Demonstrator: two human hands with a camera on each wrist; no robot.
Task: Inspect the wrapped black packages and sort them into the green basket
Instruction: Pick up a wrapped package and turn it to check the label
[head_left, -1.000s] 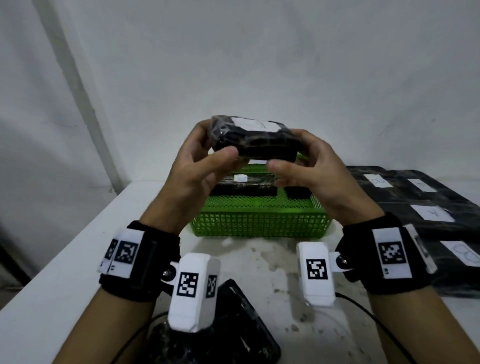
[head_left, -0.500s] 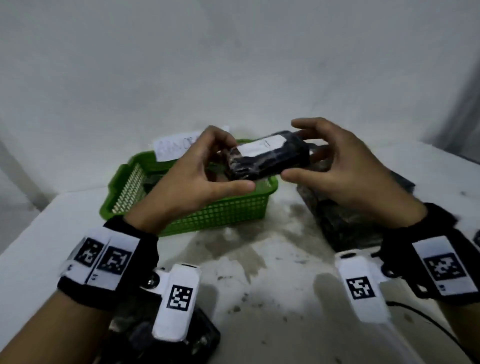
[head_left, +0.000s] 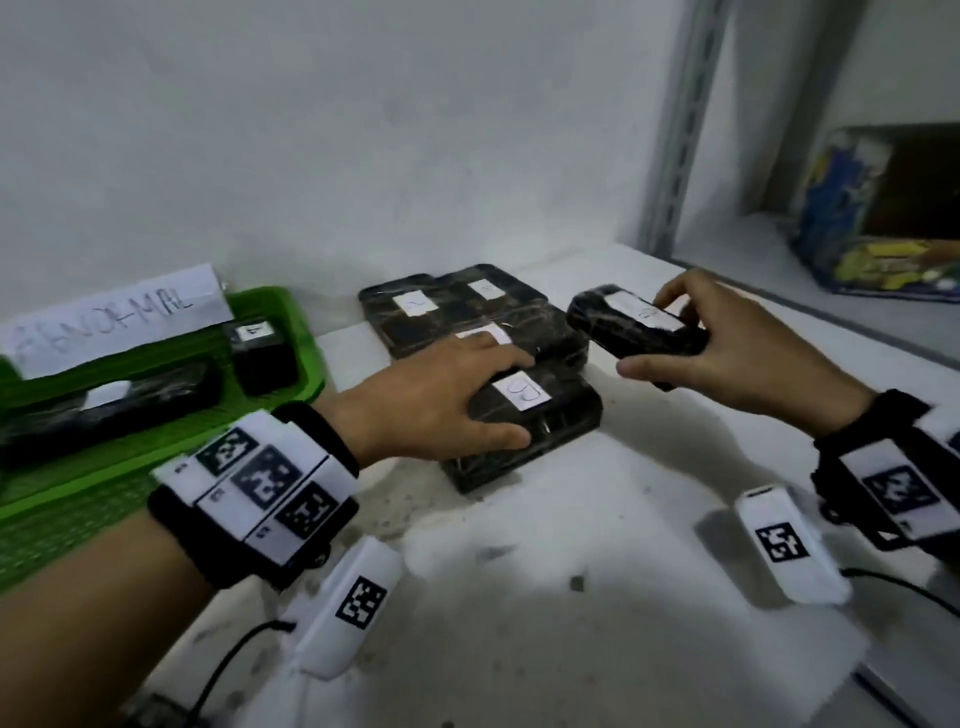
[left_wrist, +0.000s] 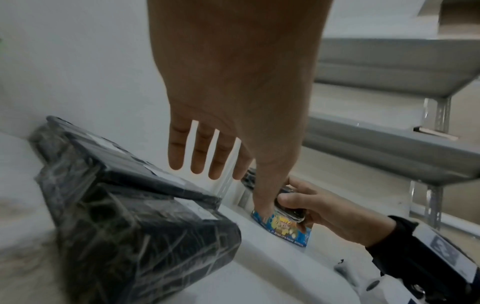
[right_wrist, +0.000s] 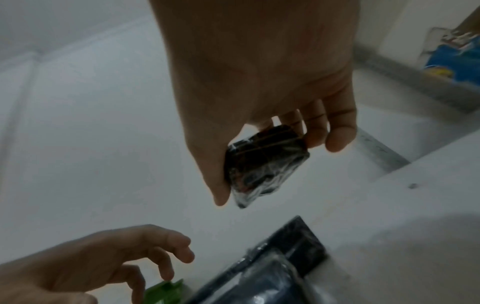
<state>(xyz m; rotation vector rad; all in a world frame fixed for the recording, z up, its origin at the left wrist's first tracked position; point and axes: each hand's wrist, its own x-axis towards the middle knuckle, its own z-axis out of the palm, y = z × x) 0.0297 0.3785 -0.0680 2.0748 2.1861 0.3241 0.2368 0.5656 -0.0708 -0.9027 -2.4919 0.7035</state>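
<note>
My right hand (head_left: 654, 338) grips a small black wrapped package (head_left: 623, 332) with a white label, lifted just right of the pile; the right wrist view shows thumb and fingers curled round the package (right_wrist: 265, 164). My left hand (head_left: 511, 400) is spread over the nearest labelled package (head_left: 550, 426) of the black pile (head_left: 457, 306), fingers straight (left_wrist: 202, 156) and holding nothing. The green basket (head_left: 306, 364) stands at the left with two black packages (head_left: 260, 353) inside.
A paper sign reading ABNORMAL (head_left: 114, 322) leans on the basket's back rim. The white stained table (head_left: 571, 571) runs to a wall behind. At the right stand a grey metal shelf upright (head_left: 680, 130) and a colourful box (head_left: 883, 218).
My left hand let go of the small package and moved down over the pile. My right hand alone carried the package to the right, away from the basket. My head turned right.
</note>
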